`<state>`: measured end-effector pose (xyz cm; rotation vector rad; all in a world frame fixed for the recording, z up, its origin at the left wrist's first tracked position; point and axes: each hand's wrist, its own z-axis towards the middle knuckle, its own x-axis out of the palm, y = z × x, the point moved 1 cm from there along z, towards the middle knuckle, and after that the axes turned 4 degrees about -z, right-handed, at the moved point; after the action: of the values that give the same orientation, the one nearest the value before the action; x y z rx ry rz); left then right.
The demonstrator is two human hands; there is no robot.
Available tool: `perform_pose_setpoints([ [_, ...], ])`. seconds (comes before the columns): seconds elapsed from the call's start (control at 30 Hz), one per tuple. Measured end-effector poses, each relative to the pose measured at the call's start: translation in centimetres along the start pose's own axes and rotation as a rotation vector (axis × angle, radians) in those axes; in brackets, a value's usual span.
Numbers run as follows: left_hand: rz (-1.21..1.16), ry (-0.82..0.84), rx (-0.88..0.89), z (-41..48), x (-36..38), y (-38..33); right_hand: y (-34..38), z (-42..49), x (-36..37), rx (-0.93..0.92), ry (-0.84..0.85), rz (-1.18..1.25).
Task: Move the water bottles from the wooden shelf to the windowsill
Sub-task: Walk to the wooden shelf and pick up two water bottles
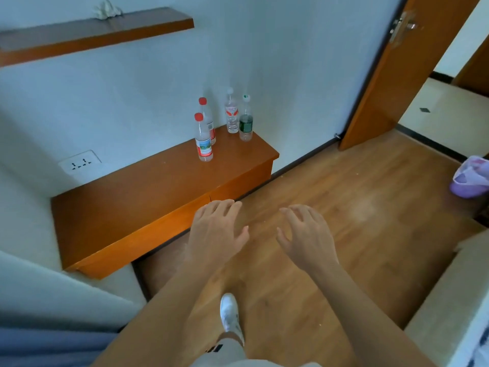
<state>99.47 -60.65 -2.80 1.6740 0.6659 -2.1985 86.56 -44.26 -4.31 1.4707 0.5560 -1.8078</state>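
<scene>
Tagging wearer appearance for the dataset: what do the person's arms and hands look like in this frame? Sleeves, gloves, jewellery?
Both arms are bare through all that shows of them: no sleeves in view. The left hand and right hand wear no gloves, and no rings, watch or wristbands can be seen. The fingers are uncovered, with short nails. No markings or cables appear anywhere.

Rear red-capped bottle [207, 120] partly hidden behind front red-capped bottle [203, 140], bottle label text too small to read; upper wall shelf [92, 35] cut by left edge, purple bag [469, 178] by right edge, white object [107, 10] on shelf blurred, unidentifiable.
</scene>
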Motion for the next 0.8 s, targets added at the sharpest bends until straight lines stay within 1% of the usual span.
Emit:
perform_pose_setpoints([
  [0.2,-0.029,0.034,0.047,8.9,2.3,1.5,-1.7,8.1,3.0,0.0,-0.027,-0.047],
  [0.57,-0.083,0.085,0.079,29.3,6.9,4.8,-3.4,28.6,7.4,-0.008,-0.038,-0.056],
  [0.7,-0.106,0.152,0.074,33.6,8.8,6.4,-3.7,33.9,9.2,-0.011,-0.019,-0.014],
  [0.8,-0.112,0.216,0.03,34.5,10.7,7.9,-4.1,36.6,10.6,-0.005,0.012,-0.004],
])
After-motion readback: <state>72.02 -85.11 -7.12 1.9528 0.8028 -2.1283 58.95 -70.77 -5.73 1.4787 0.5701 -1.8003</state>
